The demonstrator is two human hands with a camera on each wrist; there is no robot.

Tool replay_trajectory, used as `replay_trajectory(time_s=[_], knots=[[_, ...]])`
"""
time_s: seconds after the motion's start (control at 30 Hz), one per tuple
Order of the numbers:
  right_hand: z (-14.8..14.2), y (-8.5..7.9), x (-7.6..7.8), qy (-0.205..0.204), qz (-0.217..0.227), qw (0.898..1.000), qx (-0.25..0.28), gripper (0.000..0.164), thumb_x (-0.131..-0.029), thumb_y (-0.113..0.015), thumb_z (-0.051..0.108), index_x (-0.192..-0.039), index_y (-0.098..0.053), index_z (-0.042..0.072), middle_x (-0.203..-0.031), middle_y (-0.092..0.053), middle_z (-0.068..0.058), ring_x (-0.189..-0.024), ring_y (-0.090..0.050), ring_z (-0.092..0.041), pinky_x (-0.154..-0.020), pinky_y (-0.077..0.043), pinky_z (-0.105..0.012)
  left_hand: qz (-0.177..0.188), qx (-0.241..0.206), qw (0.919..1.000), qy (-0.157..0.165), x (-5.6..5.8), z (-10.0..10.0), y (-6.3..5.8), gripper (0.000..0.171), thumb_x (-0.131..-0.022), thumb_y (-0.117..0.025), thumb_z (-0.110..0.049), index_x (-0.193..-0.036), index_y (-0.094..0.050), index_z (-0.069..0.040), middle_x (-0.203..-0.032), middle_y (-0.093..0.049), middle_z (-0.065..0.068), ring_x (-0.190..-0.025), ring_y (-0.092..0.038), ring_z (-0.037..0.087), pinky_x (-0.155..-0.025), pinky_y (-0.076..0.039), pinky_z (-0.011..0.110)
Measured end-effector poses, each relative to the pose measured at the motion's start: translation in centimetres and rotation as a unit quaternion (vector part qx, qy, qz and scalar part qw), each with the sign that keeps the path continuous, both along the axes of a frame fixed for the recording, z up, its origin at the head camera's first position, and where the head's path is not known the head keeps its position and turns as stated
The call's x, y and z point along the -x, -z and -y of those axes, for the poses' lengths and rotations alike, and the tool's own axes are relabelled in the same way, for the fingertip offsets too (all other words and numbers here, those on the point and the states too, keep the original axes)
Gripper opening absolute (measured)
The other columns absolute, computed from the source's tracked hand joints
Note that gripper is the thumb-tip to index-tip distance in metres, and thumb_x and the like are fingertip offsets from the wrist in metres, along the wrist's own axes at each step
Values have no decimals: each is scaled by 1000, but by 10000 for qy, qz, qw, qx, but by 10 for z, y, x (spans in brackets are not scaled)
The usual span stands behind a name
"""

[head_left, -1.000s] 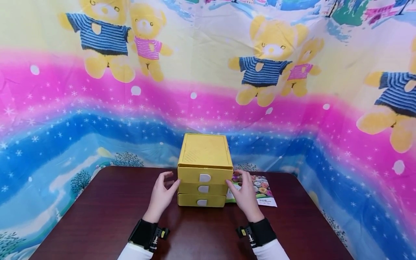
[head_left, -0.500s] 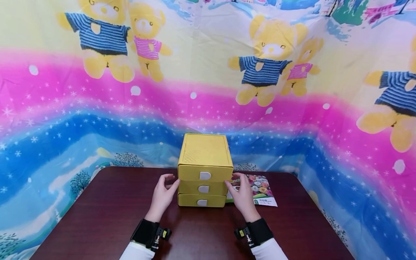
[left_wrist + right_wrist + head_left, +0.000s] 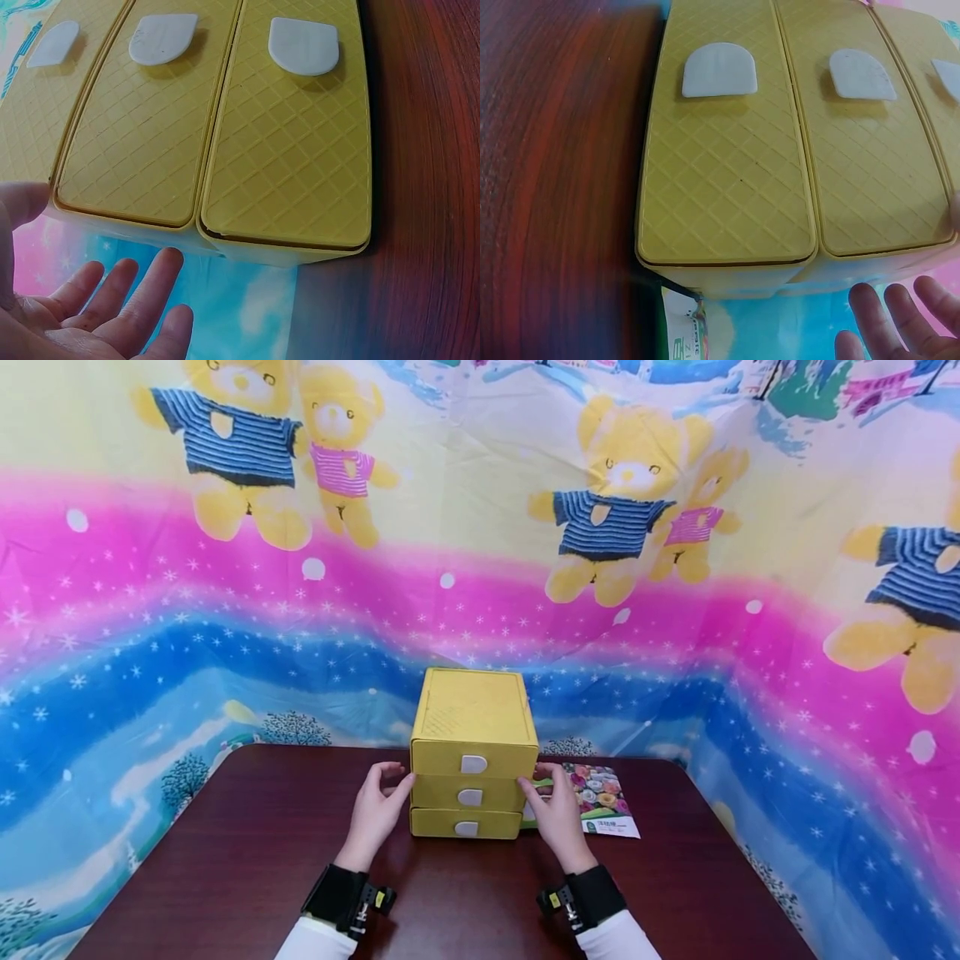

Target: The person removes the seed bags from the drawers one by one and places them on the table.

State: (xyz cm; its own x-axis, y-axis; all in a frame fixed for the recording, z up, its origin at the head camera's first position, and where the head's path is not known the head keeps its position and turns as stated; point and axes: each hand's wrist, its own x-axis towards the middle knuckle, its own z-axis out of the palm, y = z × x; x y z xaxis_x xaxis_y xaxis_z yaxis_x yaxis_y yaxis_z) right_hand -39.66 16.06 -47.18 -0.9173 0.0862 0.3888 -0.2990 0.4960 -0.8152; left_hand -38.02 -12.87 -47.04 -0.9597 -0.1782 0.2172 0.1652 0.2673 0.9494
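A yellow drawer unit (image 3: 474, 706) with three stacked drawers stands on the table, each front bearing a white tab handle (image 3: 472, 765). All three fronts are closed, and the wrist views show their diamond-patterned faces. At its left side is my left hand (image 3: 378, 810), thumb at the front edge near the top drawer, the other fingers spread alongside. My right hand (image 3: 561, 820) mirrors it on the right, thumb tip at the top drawer's lower corner. In the left wrist view the fingers (image 3: 142, 300) are loosely extended beside the unit's side wall.
Behind the right hand lies a flat printed packet (image 3: 600, 789) with flower pictures, partly hidden by the hand and the unit. The dark reddish wooden table (image 3: 285, 843) meets a draped cloth backdrop (image 3: 480, 568) with bears at its back and sides.
The dark gap above the top drawer's front has closed, and that front now sits flush under the lid. My right hand has shifted slightly left; the left hand has barely moved.
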Motion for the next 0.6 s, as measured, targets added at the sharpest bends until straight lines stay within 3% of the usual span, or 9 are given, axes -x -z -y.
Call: replay_trajectory(time_s=[0.23, 0.33, 0.47, 0.6], knots=[[1, -2, -2, 76, -86, 9998, -163, 46, -99, -67, 37, -132, -54, 8, -126, -56, -13, -108, -63, -30, -88, -54, -45, -57, 65, 10000, 9, -2, -1, -5, 40, -102, -65, -25, -135, -54, -5, -135, -60, 18, -112, -65, 35, -95, -54, 47], [3, -6, -6, 365, -708, 9957, -465, 47, -97, -71, 33, -132, -52, 7, -129, -52, -15, -115, -57, -32, -91, -49, -48, -176, 111, 9998, -5, -3, -2, -10, 38, -101, -65, -23, -133, -55, -6, -134, -61, 16, -111, -67, 33, -94, -54, 45], [9, -19, -17, 756, -1921, 9747, -862, 40, -94, -75, 20, -124, -55, 5, -120, -50, -15, -109, -54, -31, -89, -46, -42, -377, 176, 9991, 69, -9, -3, -19, 39, -100, -66, -19, -135, -56, -5, -135, -61, 15, -113, -67, 33, -96, -54, 46], [18, -35, -33, 431, -2843, 9482, -1350, 27, -90, -77, 9, -113, -63, 6, -110, -56, -10, -99, -57, -25, -83, -47, -37, -546, 308, 9979, 144, -17, -5, -30, 39, -100, -66, -18, -136, -57, -8, -137, -60, 15, -116, -66, 32, -97, -52, 49]])
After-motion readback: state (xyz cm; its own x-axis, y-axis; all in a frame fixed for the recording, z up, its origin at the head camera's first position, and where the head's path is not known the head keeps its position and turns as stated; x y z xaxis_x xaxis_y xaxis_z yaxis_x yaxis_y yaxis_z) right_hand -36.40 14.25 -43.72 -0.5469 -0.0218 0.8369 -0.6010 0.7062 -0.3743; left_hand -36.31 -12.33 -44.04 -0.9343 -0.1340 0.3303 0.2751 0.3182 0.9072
